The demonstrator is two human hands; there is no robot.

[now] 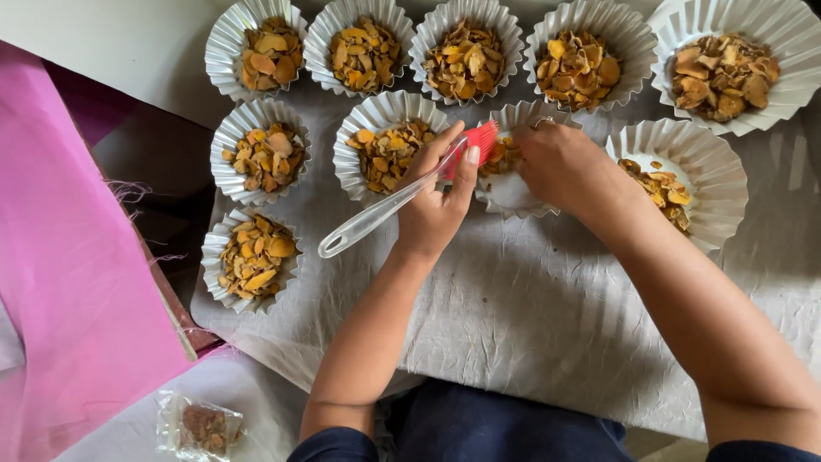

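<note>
A crumpled grey sheet [530, 316] covers the bench, set with rows of white fluted paper cups [256, 50] of orange-brown dried slices, beside a pink cloth [68, 257]. Over the centre cup [510, 184], the right hand [564, 162] curls into the rim, what it grips hidden, with a ring on one finger. The left hand [436, 205], nearer the handle, closes its fingers [466, 175] around a clear-handled brush [385, 210], long axis slanting from lower left up to red bristles at the cup's near-left edge.

Crinkled grey sheet [530, 316] under fluted cups [256, 257]
</note>
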